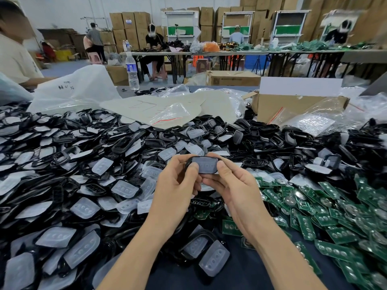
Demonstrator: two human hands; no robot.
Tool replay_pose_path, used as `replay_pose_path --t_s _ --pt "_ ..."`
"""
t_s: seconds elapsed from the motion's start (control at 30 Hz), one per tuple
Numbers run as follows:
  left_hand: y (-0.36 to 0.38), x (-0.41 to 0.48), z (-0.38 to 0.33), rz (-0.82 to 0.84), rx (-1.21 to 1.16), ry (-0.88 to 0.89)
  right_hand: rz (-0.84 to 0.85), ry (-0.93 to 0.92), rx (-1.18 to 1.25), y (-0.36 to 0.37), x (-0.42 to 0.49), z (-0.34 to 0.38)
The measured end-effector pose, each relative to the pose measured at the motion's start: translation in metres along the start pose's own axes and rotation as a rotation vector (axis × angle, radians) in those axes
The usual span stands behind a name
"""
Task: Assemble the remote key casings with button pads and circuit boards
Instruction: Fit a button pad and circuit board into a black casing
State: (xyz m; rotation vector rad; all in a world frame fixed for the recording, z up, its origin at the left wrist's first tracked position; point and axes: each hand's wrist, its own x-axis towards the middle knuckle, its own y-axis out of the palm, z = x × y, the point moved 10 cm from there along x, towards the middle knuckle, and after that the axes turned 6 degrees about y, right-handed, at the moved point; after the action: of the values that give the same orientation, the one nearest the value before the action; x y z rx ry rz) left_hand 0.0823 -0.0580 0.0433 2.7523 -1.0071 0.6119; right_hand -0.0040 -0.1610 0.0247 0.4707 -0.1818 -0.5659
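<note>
Above parts heap, left hand (178,181) and right hand (232,185) pinch casing (206,164), long axis left-right.

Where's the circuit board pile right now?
Head view, right side: the green circuit boards lie heaped just right of the right hand, bordering the black casings.
</note>
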Motion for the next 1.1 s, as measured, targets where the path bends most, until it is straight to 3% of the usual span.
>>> replay_pose_path --t_s 0.4,0.73,1.1 --pt "0.005 -0.004 0.000 0.012 0.003 -0.001 -0.139 -0.071 -0.174 -0.011 -0.001 0.005" --pt "0.003 -0.004 -0.001 -0.020 0.053 0.001 -0.089 -0.071 -0.272 -0.005 0.000 0.005" --pt "0.002 -0.005 0.000 -0.016 0.101 0.000 -0.091 -0.037 -0.160 -0.008 0.003 -0.004"
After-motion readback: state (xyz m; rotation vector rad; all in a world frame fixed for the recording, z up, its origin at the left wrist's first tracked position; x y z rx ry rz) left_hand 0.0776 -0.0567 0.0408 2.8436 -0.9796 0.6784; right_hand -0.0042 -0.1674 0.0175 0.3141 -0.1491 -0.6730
